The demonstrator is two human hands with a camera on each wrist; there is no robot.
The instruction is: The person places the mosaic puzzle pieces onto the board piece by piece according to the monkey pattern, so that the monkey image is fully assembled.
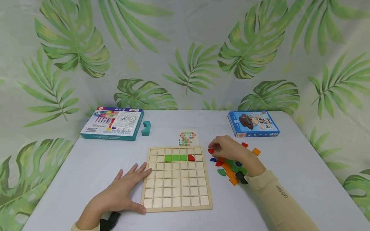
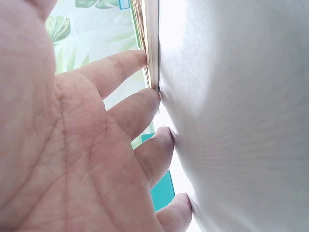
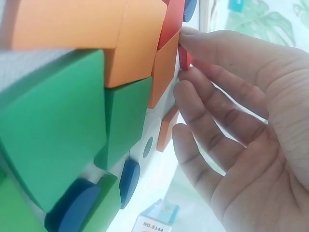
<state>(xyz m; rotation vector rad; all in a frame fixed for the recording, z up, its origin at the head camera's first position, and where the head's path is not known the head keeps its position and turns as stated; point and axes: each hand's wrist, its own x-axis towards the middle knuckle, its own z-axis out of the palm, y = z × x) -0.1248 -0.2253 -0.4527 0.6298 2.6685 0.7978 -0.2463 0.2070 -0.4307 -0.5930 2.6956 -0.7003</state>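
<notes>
A wooden grid board [image 1: 171, 183] lies flat on the table. In its second row sit three green squares [image 1: 175, 158] and a red quarter-circle piece [image 1: 190, 157] at their right. My left hand [image 1: 122, 189] has its fingers spread along the board's left edge, with the thumb at the lower left corner. Right of the board, my right hand [image 1: 229, 150] pinches another red quarter-circle piece [image 1: 211, 151] between thumb and fingertips. In the right wrist view that red piece [image 3: 184, 57] is partly hidden by the fingers. Below the hand lies a loose pile with orange squares [image 1: 233, 180], green pieces [image 1: 221, 172] and blue pieces [image 1: 213, 159].
A pattern card [image 1: 196, 134] lies just behind the board. At the back left is a large flat box [image 1: 124, 128] with a teal block [image 1: 146, 129] beside it. A blue box [image 1: 254, 123] lies at the back right. A stray orange square [image 1: 256, 151] lies right of the pile.
</notes>
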